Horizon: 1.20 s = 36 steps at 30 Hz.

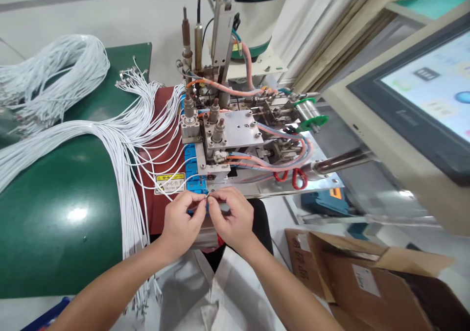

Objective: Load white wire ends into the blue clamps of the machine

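My left hand (182, 222) and my right hand (232, 217) meet in front of a small assembly machine (227, 135). Both hands pinch the end of a thin white wire (161, 190) between thumb and fingers, just below the row of blue clamps (191, 167) on the machine's front edge. The wire runs back to the left into a large bundle of white wires (121, 140) draped over a green surface (62, 213). What sits at the wire tip is too small to make out.
A coil of more white wires (55, 71) lies at the back left. A touchscreen panel (422, 101) stands at the right. An open cardboard box (367, 277) sits low right. Orange and blue hoses (279, 159) loop over the machine. A yellow warning label (169, 182) is beside the clamps.
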### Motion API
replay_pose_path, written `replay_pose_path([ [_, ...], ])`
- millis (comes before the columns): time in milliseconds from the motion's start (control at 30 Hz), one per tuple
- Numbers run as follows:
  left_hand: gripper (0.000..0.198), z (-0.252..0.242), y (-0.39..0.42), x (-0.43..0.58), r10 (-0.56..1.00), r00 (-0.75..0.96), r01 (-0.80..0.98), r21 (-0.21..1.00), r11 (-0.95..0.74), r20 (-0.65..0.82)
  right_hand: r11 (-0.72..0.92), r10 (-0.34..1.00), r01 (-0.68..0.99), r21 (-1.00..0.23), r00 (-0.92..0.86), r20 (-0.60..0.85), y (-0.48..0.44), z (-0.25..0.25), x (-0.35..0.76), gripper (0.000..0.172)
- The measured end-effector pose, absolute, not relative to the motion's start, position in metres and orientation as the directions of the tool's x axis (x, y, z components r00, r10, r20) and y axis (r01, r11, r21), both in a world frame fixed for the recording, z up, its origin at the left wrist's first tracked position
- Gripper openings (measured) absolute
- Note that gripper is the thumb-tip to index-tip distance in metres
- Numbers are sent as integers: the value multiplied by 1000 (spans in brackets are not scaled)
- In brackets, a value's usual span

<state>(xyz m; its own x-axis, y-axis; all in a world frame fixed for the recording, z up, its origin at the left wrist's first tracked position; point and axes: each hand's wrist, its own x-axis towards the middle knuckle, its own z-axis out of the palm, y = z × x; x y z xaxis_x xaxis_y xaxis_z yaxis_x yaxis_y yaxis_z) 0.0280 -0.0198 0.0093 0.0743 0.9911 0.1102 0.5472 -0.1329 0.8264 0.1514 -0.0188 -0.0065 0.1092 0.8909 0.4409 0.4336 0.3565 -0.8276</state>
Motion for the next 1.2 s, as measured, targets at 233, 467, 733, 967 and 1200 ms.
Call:
replay_pose_path([
  [233, 9, 14, -16, 26, 986, 152, 524, 840, -140, 70, 295, 955, 421, -858, -111, 274, -10, 1, 172, 11],
  [467, 12, 13, -11, 20, 967, 213, 297, 952, 72, -139, -48, 979, -64, -997, -199, -34, -2, -3, 175, 14],
  [733, 11, 8, -11, 19, 977, 148, 230, 966, 117, -153, -111, 989, -144, -983, 85, -124, -13, -7, 160, 11],
  [967, 11, 8, -13, 20, 989, 146, 374, 927, -22, -35, -13, 1000, 67, -998, 22, -11, -17, -2, 160, 7],
  [1200, 14, 19, -4, 11, 881, 461, 527, 831, -179, -102, 196, 911, 458, -867, -413, -12, -3, 15, 188, 5],
])
